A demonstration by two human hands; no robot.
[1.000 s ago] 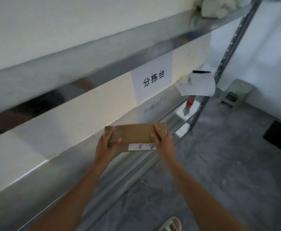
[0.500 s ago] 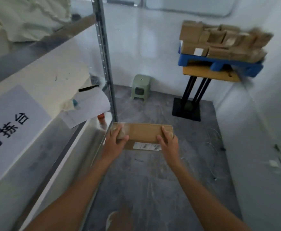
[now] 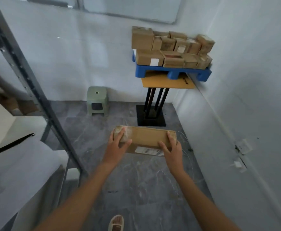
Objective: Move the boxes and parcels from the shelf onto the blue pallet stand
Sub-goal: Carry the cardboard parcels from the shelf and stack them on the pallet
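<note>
The metal shelf stands at the left; ahead in the corner the blue pallet stand carries stacked boxes. Over the floor, well short of it, a flat cardboard parcel is gripped at its ends by the left hand and right hand.

I have one view only, a wide-angle head camera looking forward and down. Both forearms reach in from 6 o'clock, close below the lens. The blue pallet stand sits far off near 1 o'clock, the shelf post close at 9 o'clock.
</note>
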